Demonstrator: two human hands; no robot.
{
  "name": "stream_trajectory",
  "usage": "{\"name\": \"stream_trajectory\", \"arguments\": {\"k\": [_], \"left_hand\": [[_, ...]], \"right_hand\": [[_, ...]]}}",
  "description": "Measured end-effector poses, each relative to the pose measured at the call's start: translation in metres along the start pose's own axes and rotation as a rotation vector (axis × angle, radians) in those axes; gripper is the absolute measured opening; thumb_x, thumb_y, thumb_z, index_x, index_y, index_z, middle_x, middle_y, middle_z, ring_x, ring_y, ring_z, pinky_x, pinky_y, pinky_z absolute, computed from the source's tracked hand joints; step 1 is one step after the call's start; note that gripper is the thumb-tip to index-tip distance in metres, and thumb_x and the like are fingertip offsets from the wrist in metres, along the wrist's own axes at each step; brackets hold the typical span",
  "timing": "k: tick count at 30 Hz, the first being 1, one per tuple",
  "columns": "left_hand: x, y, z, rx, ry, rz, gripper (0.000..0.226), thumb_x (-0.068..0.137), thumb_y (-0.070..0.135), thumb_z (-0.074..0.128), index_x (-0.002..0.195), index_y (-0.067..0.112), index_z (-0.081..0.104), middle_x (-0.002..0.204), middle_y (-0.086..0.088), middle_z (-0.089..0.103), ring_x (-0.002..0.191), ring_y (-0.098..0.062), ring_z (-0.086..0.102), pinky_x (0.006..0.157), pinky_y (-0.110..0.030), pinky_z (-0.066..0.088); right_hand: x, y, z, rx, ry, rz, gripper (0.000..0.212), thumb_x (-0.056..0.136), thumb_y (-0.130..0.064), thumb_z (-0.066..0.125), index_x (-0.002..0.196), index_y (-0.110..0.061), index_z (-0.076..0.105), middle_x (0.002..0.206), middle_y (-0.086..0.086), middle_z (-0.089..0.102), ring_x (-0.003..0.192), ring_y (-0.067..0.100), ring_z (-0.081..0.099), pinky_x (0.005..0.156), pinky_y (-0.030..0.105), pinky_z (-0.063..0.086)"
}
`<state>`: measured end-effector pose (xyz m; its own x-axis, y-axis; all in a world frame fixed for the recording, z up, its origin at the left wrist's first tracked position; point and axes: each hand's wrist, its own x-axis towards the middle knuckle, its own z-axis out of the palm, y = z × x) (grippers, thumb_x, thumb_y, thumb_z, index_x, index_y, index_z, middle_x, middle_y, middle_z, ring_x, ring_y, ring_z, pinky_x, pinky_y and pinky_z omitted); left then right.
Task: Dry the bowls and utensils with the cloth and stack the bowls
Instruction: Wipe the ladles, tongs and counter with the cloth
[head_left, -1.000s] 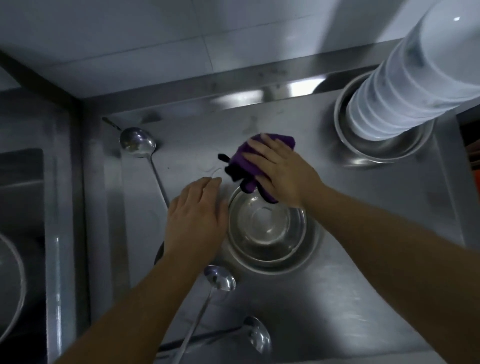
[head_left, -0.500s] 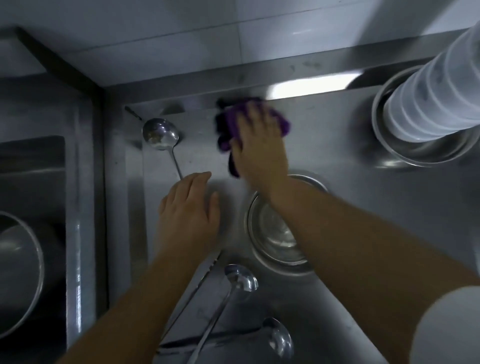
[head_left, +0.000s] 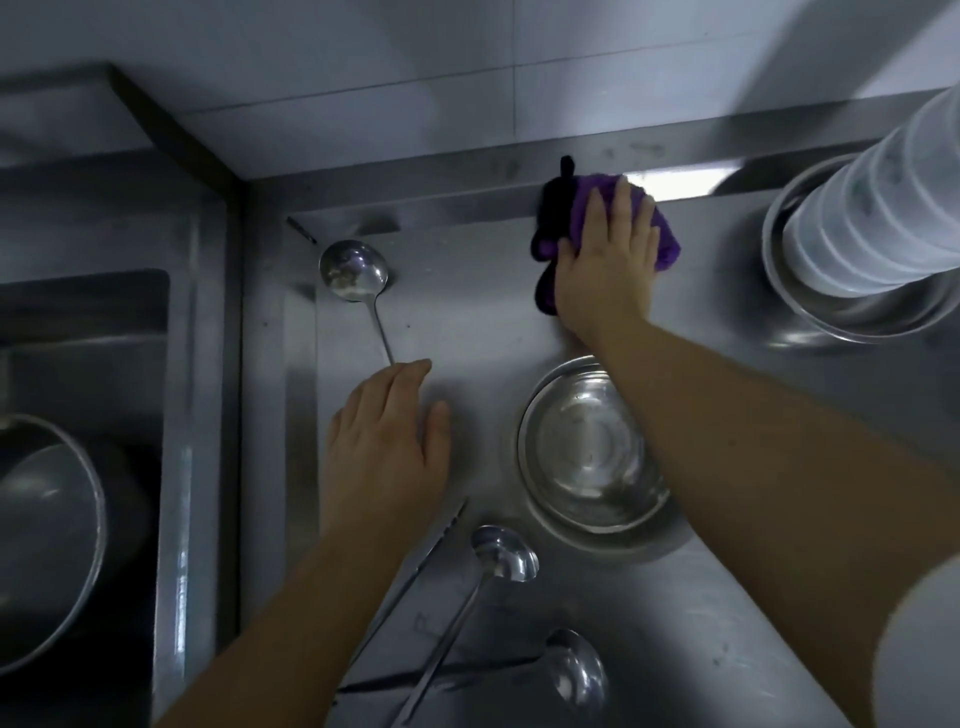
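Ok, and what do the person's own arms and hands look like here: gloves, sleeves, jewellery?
Both hands are bare: no gloves, rings or watch show on the left hand or right hand. Both forearms are uncovered. A pale, blurred patch at the lower right edge may be a short sleeve, but it is too unclear to tell.

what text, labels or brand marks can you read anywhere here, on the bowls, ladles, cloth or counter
None: no readable text, number or brand mark shows in the head view.
Steel bowl: bare metal, no stamp visible.
Stack of white bowls: only faint grey smudges, not lettering.
Ladles: plain.
Purple cloth under the right hand: no tag visible.
Steel counter: scuffs only.
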<state>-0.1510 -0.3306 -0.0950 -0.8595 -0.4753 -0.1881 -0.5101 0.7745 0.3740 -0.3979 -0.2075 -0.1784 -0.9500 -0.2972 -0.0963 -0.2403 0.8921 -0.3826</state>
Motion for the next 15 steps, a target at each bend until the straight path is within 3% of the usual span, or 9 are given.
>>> {"name": "stream_trajectory", "arguments": {"k": [3,5,12,15], "left_hand": [[-0.007,0.000,0.001,-0.007,-0.008,0.001,0.046,0.106,0.043,0.040,0.146,0.023,0.052,0.145,0.000,0.058,0.138,-0.022,0.051,0.113,-0.044,0.038],[-0.012,0.002,0.001,-0.002,-0.025,0.021,0.045,0.107,0.041,0.042,0.148,0.024,0.050,0.146,-0.001,0.057,0.139,-0.023,0.050,0.113,-0.047,0.040],[-0.033,0.014,0.009,0.004,-0.073,0.111,0.043,0.107,0.043,0.041,0.147,0.026,0.048,0.145,-0.002,0.059,0.135,-0.024,0.053,0.115,-0.049,0.041],[-0.043,0.029,0.017,0.001,-0.096,0.131,0.047,0.105,0.044,0.040,0.146,0.024,0.051,0.145,-0.002,0.059,0.135,-0.025,0.053,0.114,-0.049,0.040]], "right_hand": [[-0.023,0.004,0.002,-0.087,-0.103,-0.411,0.056,0.108,-0.032,0.048,0.159,-0.010,0.042,0.171,0.016,0.028,0.158,0.044,0.021,0.127,0.055,0.018],[-0.045,0.026,-0.006,-0.079,-0.150,-0.488,0.053,0.108,-0.030,0.051,0.157,-0.011,0.046,0.169,0.014,0.034,0.157,0.041,0.025,0.127,0.055,0.021],[-0.134,0.133,-0.037,-0.096,-0.088,-0.233,0.054,0.106,-0.031,0.053,0.155,-0.009,0.048,0.166,0.018,0.038,0.156,0.041,0.029,0.126,0.057,0.025],[-0.176,0.174,-0.051,-0.052,-0.101,-0.046,0.060,0.103,-0.039,0.041,0.155,-0.011,0.046,0.168,0.016,0.035,0.157,0.040,0.026,0.129,0.054,0.020]]}}
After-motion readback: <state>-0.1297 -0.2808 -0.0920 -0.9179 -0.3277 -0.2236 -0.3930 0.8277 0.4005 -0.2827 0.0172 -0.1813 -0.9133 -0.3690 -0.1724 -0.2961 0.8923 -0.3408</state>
